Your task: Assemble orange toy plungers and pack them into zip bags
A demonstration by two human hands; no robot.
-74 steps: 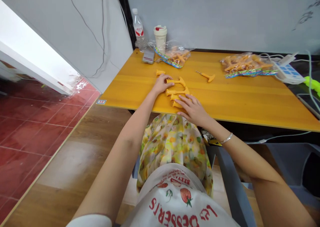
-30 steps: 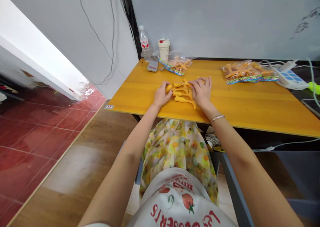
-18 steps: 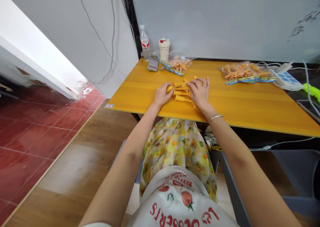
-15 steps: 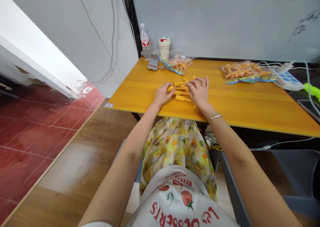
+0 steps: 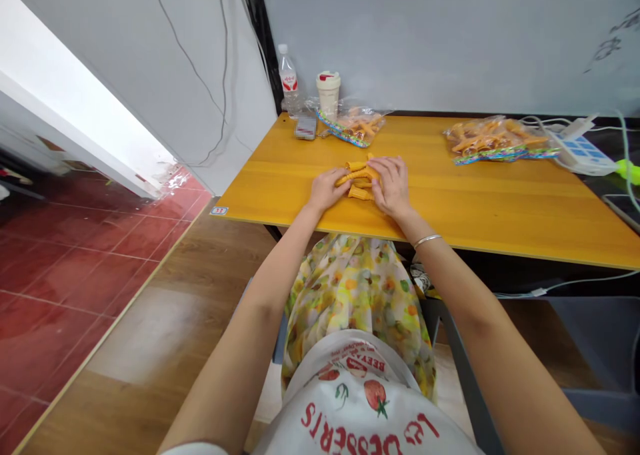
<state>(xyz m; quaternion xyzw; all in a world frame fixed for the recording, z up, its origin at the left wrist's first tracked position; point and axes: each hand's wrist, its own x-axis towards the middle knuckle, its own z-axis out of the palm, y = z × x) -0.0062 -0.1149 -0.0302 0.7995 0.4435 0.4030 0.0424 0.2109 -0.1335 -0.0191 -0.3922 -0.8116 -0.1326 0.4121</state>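
Note:
Several yellow-orange, ridged, stick-like pieces point(image 5: 360, 193) lie bunched on the tabletop between my two hands. My left hand point(image 5: 327, 188) pinches the left end of one piece, thumb and fingers together. Over the right ends of the pieces, my right hand point(image 5: 390, 187) is curled with its fingers bent around them. It covers much of the bunch, so their exact shape and number are hidden.
At the back stand a water bottle point(image 5: 289, 81), a lidded cup point(image 5: 329, 95) and a small grey box point(image 5: 305, 128). Two clear bags of similar orange pieces point(image 5: 364, 127) point(image 5: 493, 138) lie behind my hands. A white power strip point(image 5: 585, 151) with cables is at the right.
My right hand has closed in from spread fingers and shifted slightly left. The pieces now sit closer together between my hands. My left hand stays nearly in place.

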